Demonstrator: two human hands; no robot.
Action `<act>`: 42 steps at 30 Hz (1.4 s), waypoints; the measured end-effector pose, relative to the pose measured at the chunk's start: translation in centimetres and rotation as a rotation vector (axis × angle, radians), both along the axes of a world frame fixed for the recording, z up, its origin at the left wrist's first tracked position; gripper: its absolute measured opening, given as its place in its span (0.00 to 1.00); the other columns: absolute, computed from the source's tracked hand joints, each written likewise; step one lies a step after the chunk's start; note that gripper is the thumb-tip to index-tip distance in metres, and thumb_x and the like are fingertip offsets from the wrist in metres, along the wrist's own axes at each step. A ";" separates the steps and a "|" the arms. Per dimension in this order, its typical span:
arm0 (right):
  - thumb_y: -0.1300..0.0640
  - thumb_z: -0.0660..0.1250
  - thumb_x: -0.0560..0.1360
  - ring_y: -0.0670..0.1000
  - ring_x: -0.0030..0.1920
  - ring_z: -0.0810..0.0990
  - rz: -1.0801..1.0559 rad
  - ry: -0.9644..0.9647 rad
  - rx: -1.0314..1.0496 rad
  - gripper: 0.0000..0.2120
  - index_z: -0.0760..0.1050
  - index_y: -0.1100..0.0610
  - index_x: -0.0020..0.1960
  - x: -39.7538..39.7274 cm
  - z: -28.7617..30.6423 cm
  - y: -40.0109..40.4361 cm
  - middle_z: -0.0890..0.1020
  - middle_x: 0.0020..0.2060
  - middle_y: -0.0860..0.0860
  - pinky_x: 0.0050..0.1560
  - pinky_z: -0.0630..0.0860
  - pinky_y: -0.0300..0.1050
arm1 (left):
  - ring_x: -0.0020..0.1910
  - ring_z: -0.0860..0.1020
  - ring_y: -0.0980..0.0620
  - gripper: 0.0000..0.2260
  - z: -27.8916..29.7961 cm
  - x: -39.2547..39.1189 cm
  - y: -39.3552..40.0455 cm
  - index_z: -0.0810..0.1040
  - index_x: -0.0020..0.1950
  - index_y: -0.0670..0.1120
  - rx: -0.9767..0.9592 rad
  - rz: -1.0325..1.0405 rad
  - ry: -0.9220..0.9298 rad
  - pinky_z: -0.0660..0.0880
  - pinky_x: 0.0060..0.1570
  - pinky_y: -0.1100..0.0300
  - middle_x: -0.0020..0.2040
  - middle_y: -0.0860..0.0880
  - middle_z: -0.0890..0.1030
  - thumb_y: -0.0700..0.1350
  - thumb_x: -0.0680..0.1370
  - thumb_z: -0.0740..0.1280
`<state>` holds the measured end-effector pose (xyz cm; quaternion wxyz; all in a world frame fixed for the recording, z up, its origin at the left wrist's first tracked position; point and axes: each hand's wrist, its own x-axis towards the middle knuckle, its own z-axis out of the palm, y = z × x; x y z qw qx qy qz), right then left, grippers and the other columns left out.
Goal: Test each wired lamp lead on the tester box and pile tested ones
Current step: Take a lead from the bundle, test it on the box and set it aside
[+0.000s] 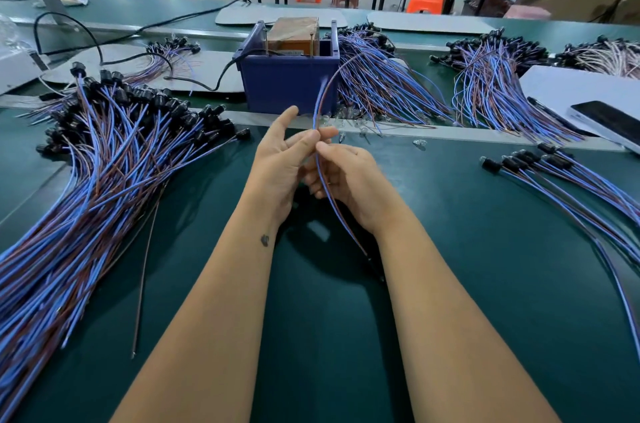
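Observation:
A single lamp lead of blue and brown wire rises between my two hands toward the tester box, a dark blue bin with a brown block and metal posts inside. My left hand pinches the lead between thumb and fingers, its forefinger held straight. My right hand grips the same lead just below, fingers curled round it. The lead's lower end trails down past my right wrist to a dark end on the green mat. Its upper wire ends hang in front of the box.
A big pile of leads with black lamp holders fills the left. More bundles lie right of the box, with a small row at right. A loose brown wire lies on the mat. A phone rests on white board.

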<state>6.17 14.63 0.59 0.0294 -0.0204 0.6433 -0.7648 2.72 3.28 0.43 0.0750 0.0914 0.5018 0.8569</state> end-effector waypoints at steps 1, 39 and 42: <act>0.57 0.61 0.80 0.49 0.30 0.76 -0.069 0.007 -0.008 0.12 0.78 0.58 0.41 -0.1 0.0 -0.2 0.79 0.34 0.56 0.33 0.73 0.40 | 0.33 0.76 0.51 0.18 0.0 0.1 0.1 0.65 0.69 0.47 -0.015 -0.016 0.015 0.71 0.26 0.62 0.45 0.48 0.86 0.37 0.81 0.63; 0.58 0.63 0.80 0.43 0.34 0.71 -0.560 0.189 0.350 0.08 0.79 0.48 0.48 -0.5 -0.8 0.4 0.74 0.30 0.43 0.38 0.71 0.35 | 0.34 0.74 0.57 0.06 -0.7 -0.2 0.0 0.73 0.49 0.50 -0.523 0.439 0.055 0.70 0.31 0.73 0.36 0.53 0.78 0.42 0.83 0.59; 0.57 0.63 0.80 0.45 0.35 0.71 -0.545 0.196 0.360 0.07 0.79 0.49 0.49 -0.4 -0.7 0.2 0.73 0.31 0.45 0.40 0.72 0.40 | 0.34 0.74 0.57 0.07 -0.6 -0.1 -0.1 0.72 0.48 0.51 -0.516 0.447 0.044 0.70 0.30 0.73 0.36 0.53 0.78 0.42 0.83 0.58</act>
